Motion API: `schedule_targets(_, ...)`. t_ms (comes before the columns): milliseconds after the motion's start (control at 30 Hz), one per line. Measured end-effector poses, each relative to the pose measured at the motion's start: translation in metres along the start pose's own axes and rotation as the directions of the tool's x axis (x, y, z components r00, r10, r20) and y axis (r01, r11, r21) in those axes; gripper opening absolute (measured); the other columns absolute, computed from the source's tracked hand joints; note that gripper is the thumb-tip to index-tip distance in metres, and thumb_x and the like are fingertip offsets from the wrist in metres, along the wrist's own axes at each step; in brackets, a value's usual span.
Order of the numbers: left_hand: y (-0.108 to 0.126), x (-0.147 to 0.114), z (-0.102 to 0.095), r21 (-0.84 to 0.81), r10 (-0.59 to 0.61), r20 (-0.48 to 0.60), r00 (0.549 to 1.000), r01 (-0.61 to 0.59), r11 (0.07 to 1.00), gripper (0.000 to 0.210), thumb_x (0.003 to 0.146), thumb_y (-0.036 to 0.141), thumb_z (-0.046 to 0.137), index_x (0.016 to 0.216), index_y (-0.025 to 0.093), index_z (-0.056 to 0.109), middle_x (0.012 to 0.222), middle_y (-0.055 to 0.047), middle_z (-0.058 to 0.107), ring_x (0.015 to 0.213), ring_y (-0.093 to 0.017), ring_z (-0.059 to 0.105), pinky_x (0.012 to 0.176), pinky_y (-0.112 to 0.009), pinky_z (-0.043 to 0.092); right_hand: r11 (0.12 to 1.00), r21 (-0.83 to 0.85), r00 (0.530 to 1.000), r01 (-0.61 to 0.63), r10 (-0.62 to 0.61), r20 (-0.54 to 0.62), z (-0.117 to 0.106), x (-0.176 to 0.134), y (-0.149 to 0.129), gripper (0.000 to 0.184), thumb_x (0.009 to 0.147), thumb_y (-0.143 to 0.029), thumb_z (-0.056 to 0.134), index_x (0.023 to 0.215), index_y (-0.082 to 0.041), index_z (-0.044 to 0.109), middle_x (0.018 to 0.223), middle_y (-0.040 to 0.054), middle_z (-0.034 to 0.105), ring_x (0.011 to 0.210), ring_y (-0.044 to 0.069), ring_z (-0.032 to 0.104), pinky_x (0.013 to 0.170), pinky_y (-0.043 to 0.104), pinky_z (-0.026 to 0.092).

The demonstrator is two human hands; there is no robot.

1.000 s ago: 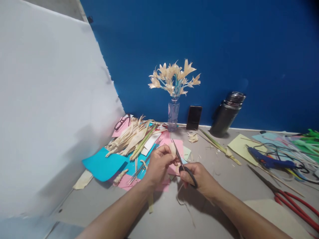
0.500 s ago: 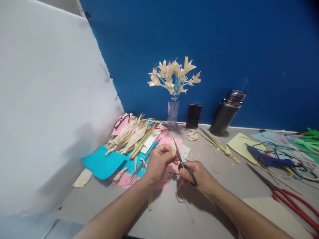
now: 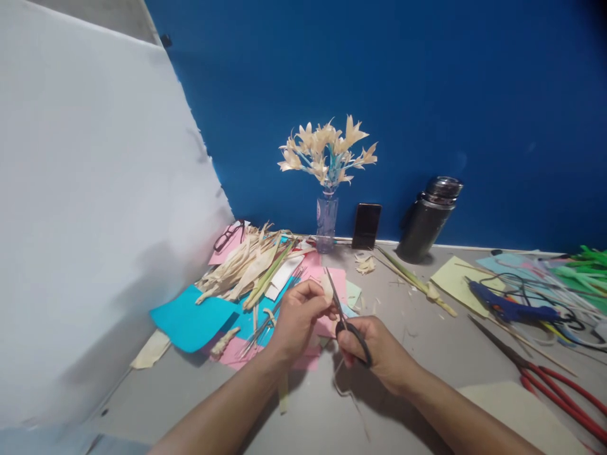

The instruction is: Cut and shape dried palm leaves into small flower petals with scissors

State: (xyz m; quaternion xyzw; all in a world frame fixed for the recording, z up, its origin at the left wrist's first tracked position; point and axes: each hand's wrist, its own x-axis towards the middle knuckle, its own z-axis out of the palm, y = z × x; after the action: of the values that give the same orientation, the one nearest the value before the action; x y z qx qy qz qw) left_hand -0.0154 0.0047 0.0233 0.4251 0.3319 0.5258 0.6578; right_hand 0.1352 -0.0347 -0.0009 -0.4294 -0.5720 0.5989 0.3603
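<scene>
Between the thumb and fingers of my left hand [image 3: 301, 316] is a small piece of pale dried husk [image 3: 327, 287]. My right hand [image 3: 372, 347] grips black-handled scissors [image 3: 355, 333], whose blades point up and lie against the right edge of that piece. The blades look nearly closed. Below my hands a thin strand [image 3: 348, 395] trails on the table, and a pale strip [image 3: 283, 395] hangs under my left wrist. Beyond my left hand lies a heap of dried husks [image 3: 246, 259] on pink and blue sheets [image 3: 194, 316].
Husk flowers [image 3: 332, 142] stand in a clear bottle [image 3: 327, 221] at the back. Beside it are a phone [image 3: 367, 225] and a leaning dark flask [image 3: 429, 221]. Red-handled scissors [image 3: 545, 373], a blue glue gun [image 3: 515, 303] and a yellow sheet [image 3: 455, 278] lie at right.
The camera view has shifted slightly, so the scene sits a little lower. Both hands keep nearly the same pose, with the scissor blades still against the husk piece.
</scene>
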Motion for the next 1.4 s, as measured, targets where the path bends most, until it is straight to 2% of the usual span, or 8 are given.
schedule_targets(567, 0.002, 0.001, -0.004, -0.013, 0.016, 0.068, 0.998, -0.015, 1.000, 0.014, 0.066, 0.014, 0.068, 0.060, 0.016, 0.055, 0.059, -0.003, 0.065, 0.057, -0.015, 0.060, 0.062, -0.028, 0.046, 1.000, -0.013, 1.000, 0.007, -0.007, 0.001, -0.002, -0.002, -0.002, 0.055, 0.073, -0.067, 0.064, 0.053, -0.017, 0.053, 0.049, -0.0012, 0.050, 0.048, 0.010, 0.039, 0.050, 0.026, 0.029)
schedule_targets(767, 0.003, 0.004, -0.013, 0.014, 0.006, 0.097, 0.995, -0.007, 1.000, 0.011, 0.076, 0.021, 0.064, 0.069, 0.017, 0.057, 0.072, -0.005, 0.067, 0.064, -0.016, 0.063, 0.061, -0.028, 0.048, 0.999, -0.018, 0.999, -0.041, 0.041, -0.001, -0.003, -0.002, -0.003, 0.056, 0.070, -0.068, 0.066, 0.049, -0.018, 0.051, 0.046, -0.0015, 0.048, 0.047, 0.010, 0.038, 0.049, 0.026, 0.029)
schedule_targets(900, 0.008, 0.006, -0.016, -0.014, -0.011, 0.154, 0.988, 0.013, 1.000, 0.009, 0.075, 0.019, 0.060, 0.067, 0.017, 0.055, 0.066, -0.003, 0.064, 0.059, -0.014, 0.061, 0.058, -0.026, 0.046, 1.000, -0.005, 0.994, -0.022, 0.021, -0.110, -0.010, 0.000, -0.007, 0.045, 0.073, -0.057, 0.068, 0.057, -0.016, 0.057, 0.053, -0.0002, 0.054, 0.051, 0.010, 0.042, 0.050, 0.025, 0.032)
schedule_targets(1033, 0.008, 0.002, -0.017, 0.089, -0.199, 0.354, 0.914, 0.179, 0.980, 0.008, 0.072, 0.017, 0.060, 0.067, 0.017, 0.054, 0.057, -0.002, 0.061, 0.048, -0.014, 0.058, 0.049, -0.025, 0.044, 0.989, 0.142, 0.973, 0.051, -0.017, -0.231, -0.024, 0.000, -0.017, 0.036, 0.066, -0.046, 0.075, 0.082, -0.015, 0.064, 0.068, 0.0004, 0.061, 0.057, 0.011, 0.046, 0.054, 0.024, 0.035)
schedule_targets(1133, 0.006, -0.001, -0.015, 0.251, -0.382, 0.434, 0.816, 0.298, 0.921, 0.010, 0.071, 0.018, 0.063, 0.067, 0.017, 0.054, 0.055, -0.002, 0.062, 0.044, -0.015, 0.060, 0.044, -0.023, 0.041, 0.990, 0.116, 0.973, 0.086, -0.059, -0.222, -0.032, -0.001, -0.020, 0.032, 0.065, -0.038, 0.076, 0.084, -0.014, 0.064, 0.065, -0.0022, 0.057, 0.057, 0.010, 0.044, 0.054, 0.024, 0.033)
schedule_targets(1200, 0.005, -0.002, -0.013, 0.318, -0.424, 0.442, 0.791, 0.304, 0.898, 0.012, 0.072, 0.018, 0.064, 0.065, 0.017, 0.054, 0.055, -0.002, 0.061, 0.045, -0.015, 0.061, 0.046, -0.023, 0.042, 0.996, 0.075, 0.981, 0.055, -0.040, -0.189, -0.034, -0.002, -0.020, 0.029, 0.065, -0.036, 0.076, 0.081, -0.015, 0.063, 0.063, -0.0022, 0.057, 0.058, 0.011, 0.047, 0.054, 0.024, 0.035)
schedule_targets(1267, 0.003, -0.001, -0.012, 0.327, -0.413, 0.436, 0.799, 0.287, 0.900, 0.012, 0.073, 0.019, 0.064, 0.066, 0.017, 0.055, 0.055, -0.002, 0.061, 0.047, -0.016, 0.062, 0.046, -0.022, 0.043, 0.998, 0.034, 0.976, 0.051, -0.043, -0.213, -0.033, -0.002, -0.020, 0.028, 0.064, -0.034, 0.076, 0.078, -0.015, 0.062, 0.063, -0.0023, 0.057, 0.058, 0.011, 0.047, 0.053, 0.023, 0.036)
schedule_targets(1400, -0.001, 0.004, -0.011, 0.212, -0.335, 0.351, 0.874, 0.274, 0.938, 0.015, 0.076, 0.025, 0.067, 0.071, 0.017, 0.055, 0.059, -0.003, 0.063, 0.049, -0.015, 0.061, 0.046, -0.022, 0.045, 0.995, 0.014, 0.924, 0.103, -0.091, -0.373, -0.026, -0.001, -0.018, 0.029, 0.063, -0.034, 0.077, 0.078, -0.016, 0.061, 0.066, -0.0017, 0.057, 0.060, 0.011, 0.049, 0.056, 0.023, 0.040)
